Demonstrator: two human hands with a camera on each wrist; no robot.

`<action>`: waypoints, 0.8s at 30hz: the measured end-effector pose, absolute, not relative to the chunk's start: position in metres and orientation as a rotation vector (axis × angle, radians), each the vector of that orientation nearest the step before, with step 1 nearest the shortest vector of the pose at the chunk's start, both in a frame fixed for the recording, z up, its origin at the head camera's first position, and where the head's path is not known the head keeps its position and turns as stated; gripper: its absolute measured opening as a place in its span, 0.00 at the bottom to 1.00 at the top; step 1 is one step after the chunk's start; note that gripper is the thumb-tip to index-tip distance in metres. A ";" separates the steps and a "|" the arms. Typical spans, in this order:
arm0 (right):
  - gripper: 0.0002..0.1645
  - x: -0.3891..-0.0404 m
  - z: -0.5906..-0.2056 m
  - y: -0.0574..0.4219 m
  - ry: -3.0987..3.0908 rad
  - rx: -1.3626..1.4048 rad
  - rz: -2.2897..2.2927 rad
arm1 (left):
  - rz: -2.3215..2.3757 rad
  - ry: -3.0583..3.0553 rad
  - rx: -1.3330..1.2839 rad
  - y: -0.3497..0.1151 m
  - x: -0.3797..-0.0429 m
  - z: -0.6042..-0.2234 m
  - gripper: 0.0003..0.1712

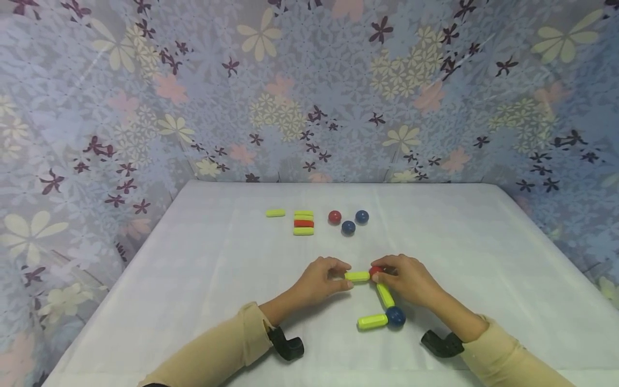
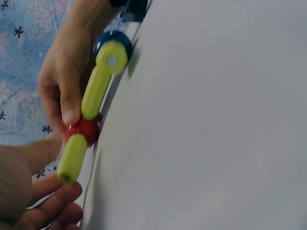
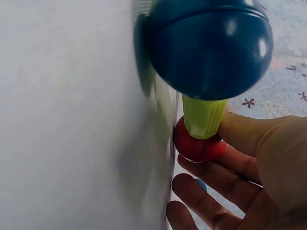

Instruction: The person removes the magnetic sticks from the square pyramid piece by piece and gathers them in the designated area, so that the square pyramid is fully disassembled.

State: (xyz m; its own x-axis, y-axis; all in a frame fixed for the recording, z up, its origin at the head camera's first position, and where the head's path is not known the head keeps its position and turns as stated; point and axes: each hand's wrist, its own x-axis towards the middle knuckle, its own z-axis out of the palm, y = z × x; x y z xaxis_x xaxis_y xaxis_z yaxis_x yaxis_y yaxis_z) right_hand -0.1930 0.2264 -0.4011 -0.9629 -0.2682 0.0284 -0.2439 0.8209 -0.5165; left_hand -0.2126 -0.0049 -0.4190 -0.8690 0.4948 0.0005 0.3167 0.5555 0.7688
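On the white table, a red ball point(image 1: 375, 272) joins two yellow-green rods. One rod point(image 1: 357, 276) points left from it; the second rod point(image 1: 385, 295) runs down to a blue ball point(image 1: 395, 316), from which a third rod point(image 1: 372, 322) extends left. My right hand point(image 1: 408, 278) pinches the red ball between thumb and fingers, as the right wrist view also shows. My left hand point(image 1: 321, 279) is at the free end of the left-pointing rod, thumb and fingers spread around that end. In the left wrist view, the left fingertips point(image 2: 72, 189) lie right by the rod's tip.
Farther back lie a stack of yellow-green rods point(image 1: 303, 231) with a red rod point(image 1: 303, 223) among them, and a single yellow-green rod point(image 1: 275, 213). Beside them sit a loose red ball point(image 1: 335, 217) and two blue balls point(image 1: 348, 228). A flowered cloth point(image 1: 309, 91) hangs behind the table.
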 end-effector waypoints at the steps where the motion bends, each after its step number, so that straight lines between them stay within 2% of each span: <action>1: 0.20 -0.193 -0.401 0.226 2.952 -0.417 -0.832 | 1.206 2.589 0.684 -0.003 -0.211 -0.421 0.23; 12: 0.19 -0.193 -0.402 0.227 2.920 -0.429 -0.862 | 1.175 2.718 0.694 0.008 -0.211 -0.425 0.13; 24: 0.23 -0.191 -0.395 0.223 2.948 -0.375 -0.795 | 1.208 2.724 0.662 0.012 -0.216 -0.424 0.13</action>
State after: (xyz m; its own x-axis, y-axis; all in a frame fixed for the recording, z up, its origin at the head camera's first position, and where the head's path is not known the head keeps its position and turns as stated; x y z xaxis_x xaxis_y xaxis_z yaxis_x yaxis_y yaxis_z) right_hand -0.1912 0.2231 -0.3947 -0.9682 -0.2503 0.0001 -0.2164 0.8370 -0.5027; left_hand -0.2161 0.0122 -0.4236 -0.9023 0.4211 0.0921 0.3510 0.5936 0.7242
